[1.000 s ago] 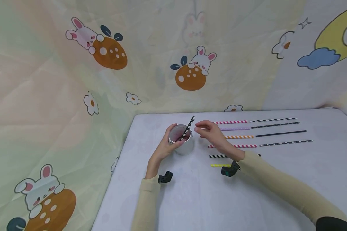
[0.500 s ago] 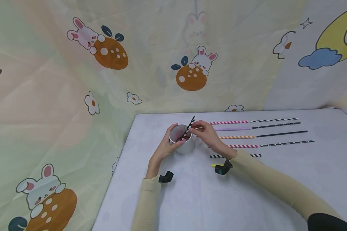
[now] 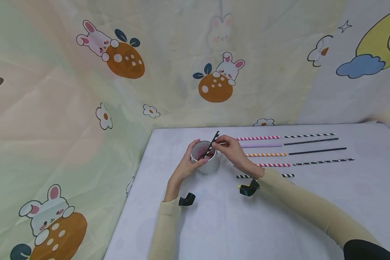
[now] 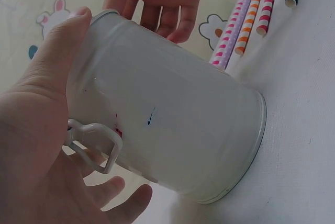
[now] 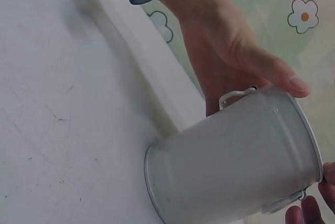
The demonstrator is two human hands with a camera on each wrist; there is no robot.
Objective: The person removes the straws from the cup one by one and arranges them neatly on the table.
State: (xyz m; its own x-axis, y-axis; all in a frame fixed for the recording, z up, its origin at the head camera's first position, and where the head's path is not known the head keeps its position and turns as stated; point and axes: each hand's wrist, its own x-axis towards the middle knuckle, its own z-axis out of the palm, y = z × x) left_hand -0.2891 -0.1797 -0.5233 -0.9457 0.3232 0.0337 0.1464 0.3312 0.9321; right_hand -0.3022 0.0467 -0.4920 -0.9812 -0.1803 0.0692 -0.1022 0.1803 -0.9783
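A white metal bucket with small side handles stands upright on the table, its inside stained pinkish. My left hand grips it from the left, thumb near the rim and fingers round the far side. A black-and-white patterned paper straw leans out of the bucket, its lower end inside. My right hand is at the bucket's right rim, thumb and forefinger pinching the straw. In the right wrist view, the other fingertips hang beside a bucket handle; the straw is hidden in both wrist views.
Paper straws lie in two columns on the white table: pink-striped, purple, orange-striped and others on the left, black ones on the right. My right forearm covers some. A printed cloth hangs behind the table.
My right hand has moved left from beside the bucket to the straw at its rim, then stayed there. The left hand and bucket have held still.
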